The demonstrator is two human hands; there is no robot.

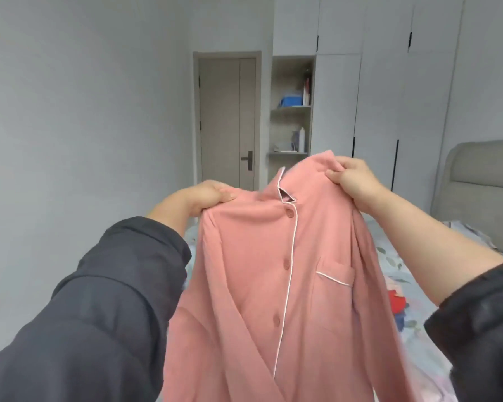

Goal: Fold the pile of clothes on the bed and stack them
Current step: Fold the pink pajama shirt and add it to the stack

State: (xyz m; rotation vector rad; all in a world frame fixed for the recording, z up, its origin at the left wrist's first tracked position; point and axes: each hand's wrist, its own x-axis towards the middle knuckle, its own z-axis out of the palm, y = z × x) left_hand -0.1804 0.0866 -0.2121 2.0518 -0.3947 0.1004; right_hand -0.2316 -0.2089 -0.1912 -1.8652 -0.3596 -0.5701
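Head view, garment: a pink pajama shirt (262,271) hangs in the air in the middle of the frame, front side toward the camera, with white piping, a buttoned front and a chest pocket (333,281) at center right. Its lower part leaves the frame at the bottom, so it cannot be told whether the hem touches the bed.

Head view, left hand: the left hand (206,197), left of center, has its fingers closed on the shirt's shoulder, thumb on the front of the cloth.

Head view, right hand: the right hand (352,181), right of center and a little higher, has its fingers pinched shut on the other shoulder, near the collar (285,187).

Head view, bed: the bed (401,265) with a flowered sheet lies behind and under the shirt, at the right side. Some red and blue clothes (397,303) lie on it at the lower right, half hidden by the forearm.

Risk, uneven hold: the two hands are at different heights, so the shirt hangs tilted; if it is laid down like this, the fold will probably be crooked.

Risk, sleeves: one sleeve seems to cross over the front at the lower left; it may be trapped under the body and make a lump.

Risk, landing place: the remaining clothes are near, so the shirt may come down partly on them and not flat.

Risk, slipping: the right grip holds only a small bit of cloth, and a shake could pull it free.
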